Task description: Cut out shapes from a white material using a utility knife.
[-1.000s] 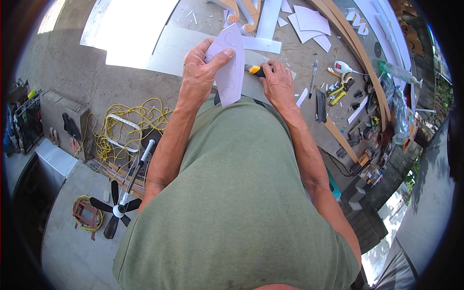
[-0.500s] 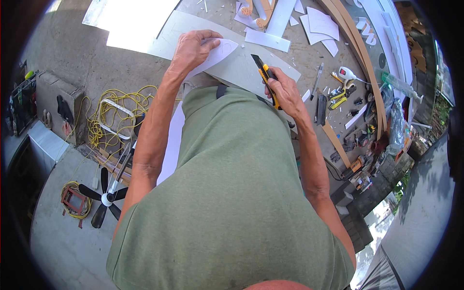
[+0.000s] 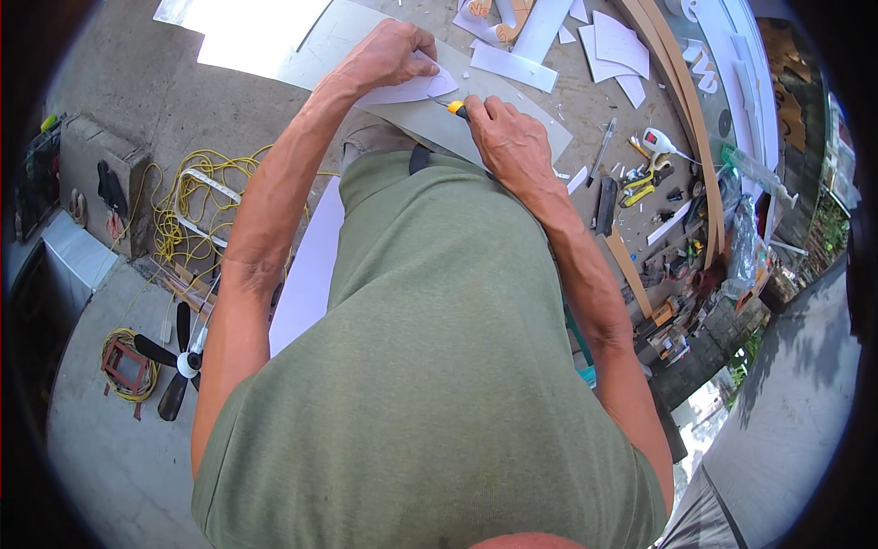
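A pointed white sheet (image 3: 402,91) with a curved line drawn on it lies over the grey board (image 3: 512,123). My left hand (image 3: 391,57) is closed at the sheet's upper edge, thumb and fingers bent over it. My right hand (image 3: 512,137) is wrapped round a yellow and black utility knife (image 3: 457,109), most of whose handle is hidden under the fingers. The knife's blade reaches left to the sheet's lower edge near its tip; whether it has entered the material cannot be made out.
White offcuts (image 3: 620,46) lie beyond the board. To the right are a pen (image 3: 602,149), yellow-handled pliers (image 3: 645,186), a white glue gun (image 3: 660,142) and a curved brown strip (image 3: 695,119). At left, a tangled yellow cord (image 3: 197,206) and a black-bladed fan (image 3: 187,364) stand on the floor.
My right hand has turned and moved left and up, bringing the knife blade to the white sheet. My left hand has shifted slightly up and right on the sheet.
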Demonstrator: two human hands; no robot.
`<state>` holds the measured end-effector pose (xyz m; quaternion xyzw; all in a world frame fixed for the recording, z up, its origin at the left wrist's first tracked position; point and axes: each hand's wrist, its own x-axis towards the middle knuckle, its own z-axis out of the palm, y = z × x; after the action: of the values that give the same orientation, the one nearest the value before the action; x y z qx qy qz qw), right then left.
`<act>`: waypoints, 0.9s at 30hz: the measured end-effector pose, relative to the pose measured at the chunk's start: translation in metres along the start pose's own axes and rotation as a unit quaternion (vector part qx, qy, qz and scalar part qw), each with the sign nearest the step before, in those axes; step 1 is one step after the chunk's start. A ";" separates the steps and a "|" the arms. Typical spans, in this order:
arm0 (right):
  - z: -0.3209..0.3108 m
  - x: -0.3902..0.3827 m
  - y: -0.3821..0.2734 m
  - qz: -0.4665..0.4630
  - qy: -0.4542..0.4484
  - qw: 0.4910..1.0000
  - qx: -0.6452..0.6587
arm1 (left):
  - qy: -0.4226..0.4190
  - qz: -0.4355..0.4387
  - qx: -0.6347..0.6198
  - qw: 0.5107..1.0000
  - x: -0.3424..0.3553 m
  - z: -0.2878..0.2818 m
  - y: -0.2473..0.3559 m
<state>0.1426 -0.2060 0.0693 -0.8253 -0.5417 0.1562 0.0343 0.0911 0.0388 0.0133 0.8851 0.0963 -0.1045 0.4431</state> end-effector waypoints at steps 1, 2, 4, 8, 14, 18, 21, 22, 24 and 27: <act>0.001 0.002 0.001 -0.005 0.001 1.000 -0.005 | 0.003 0.004 0.002 1.000 -0.001 0.000 0.000; 0.002 0.004 0.001 -0.011 0.002 1.000 -0.010 | 0.006 0.008 0.003 1.000 -0.002 0.001 -0.001; 0.002 0.007 0.001 -0.016 -0.002 1.000 -0.016 | 0.010 0.012 0.000 1.000 -0.001 0.003 -0.002; 0.001 0.012 0.002 -0.027 -0.009 0.999 -0.022 | 0.014 0.013 -0.003 1.000 -0.002 0.004 -0.002; -0.003 0.014 0.002 -0.033 -0.017 0.999 -0.029 | 0.012 0.015 -0.001 1.000 -0.002 0.004 -0.001; -0.002 0.015 0.002 -0.032 -0.017 0.999 -0.029 | 0.013 0.022 0.001 1.000 -0.002 0.003 -0.001; -0.005 0.015 -0.001 -0.045 0.008 0.998 -0.053 | 0.003 0.014 0.006 1.000 -0.001 0.001 0.003; -0.006 0.016 -0.004 -0.046 0.005 0.996 -0.072 | -0.005 0.006 0.007 1.000 -0.001 0.000 0.004; -0.011 0.021 -0.012 -0.046 0.002 0.995 -0.091 | -0.013 0.001 0.008 1.000 0.000 -0.001 0.006; -0.019 0.025 -0.028 -0.046 0.028 0.989 -0.139 | -0.023 -0.018 0.001 1.000 -0.001 0.002 0.006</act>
<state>0.1327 -0.1702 0.0876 -0.8004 -0.5940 0.0549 -0.0585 0.0911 0.0338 0.0170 0.8812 0.1022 -0.1327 0.4420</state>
